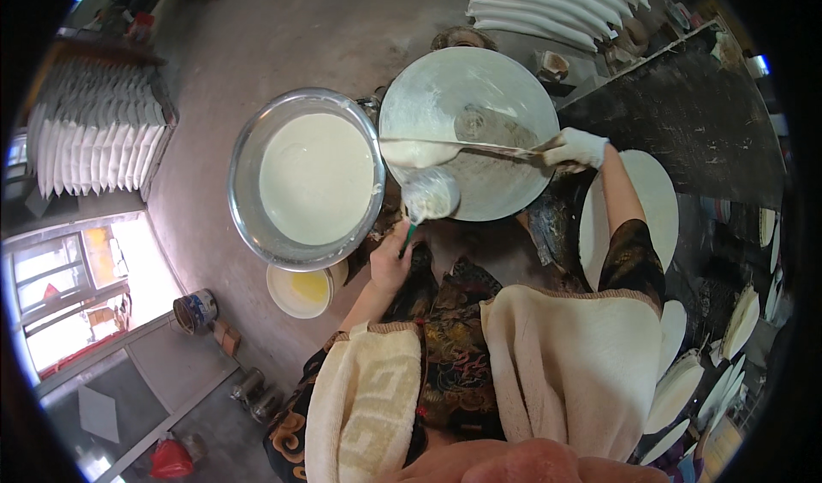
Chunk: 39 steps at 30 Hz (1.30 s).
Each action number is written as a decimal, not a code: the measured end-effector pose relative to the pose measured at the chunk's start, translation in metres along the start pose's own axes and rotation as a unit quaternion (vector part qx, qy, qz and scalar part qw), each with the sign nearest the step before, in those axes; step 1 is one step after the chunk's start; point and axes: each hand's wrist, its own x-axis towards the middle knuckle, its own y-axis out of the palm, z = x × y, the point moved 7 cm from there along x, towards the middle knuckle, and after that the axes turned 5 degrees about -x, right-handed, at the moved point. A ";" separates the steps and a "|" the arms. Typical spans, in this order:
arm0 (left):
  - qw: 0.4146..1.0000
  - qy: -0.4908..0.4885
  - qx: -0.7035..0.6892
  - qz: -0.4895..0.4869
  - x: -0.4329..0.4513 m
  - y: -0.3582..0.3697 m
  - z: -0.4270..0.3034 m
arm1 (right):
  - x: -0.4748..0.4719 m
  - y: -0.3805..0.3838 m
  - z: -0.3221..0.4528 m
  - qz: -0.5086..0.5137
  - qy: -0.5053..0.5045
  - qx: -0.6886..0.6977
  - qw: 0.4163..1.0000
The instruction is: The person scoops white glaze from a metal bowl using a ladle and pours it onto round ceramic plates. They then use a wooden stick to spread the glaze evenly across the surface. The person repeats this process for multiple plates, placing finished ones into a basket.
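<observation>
My bare left hand (390, 261) grips the green handle of a ladle (431, 194), whose bowl is coated in white batter and hangs over the near-left edge of a large round griddle (443, 85). My right hand (578, 149), in a white glove, holds one end of a long thin scraper (491, 148) that reaches across the griddle. A pool of wet batter (414, 154) lies along the scraper's far-left end. Left of the griddle stands a wide metal basin (241, 210) of smooth white batter (314, 181).
A white bucket (279, 293) with something yellow inside stands beside the basin. To my right is a stack of large pale round sheets (652, 194), near a dark board (674, 110). Filled white sacks (546, 1) are piled beyond the griddle, and more sacks (96, 136) at left.
</observation>
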 end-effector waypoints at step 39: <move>0.436 -0.471 -0.683 -0.349 -0.081 -0.144 0.188 | -0.067 0.294 -0.047 -0.160 -0.002 0.298 0.941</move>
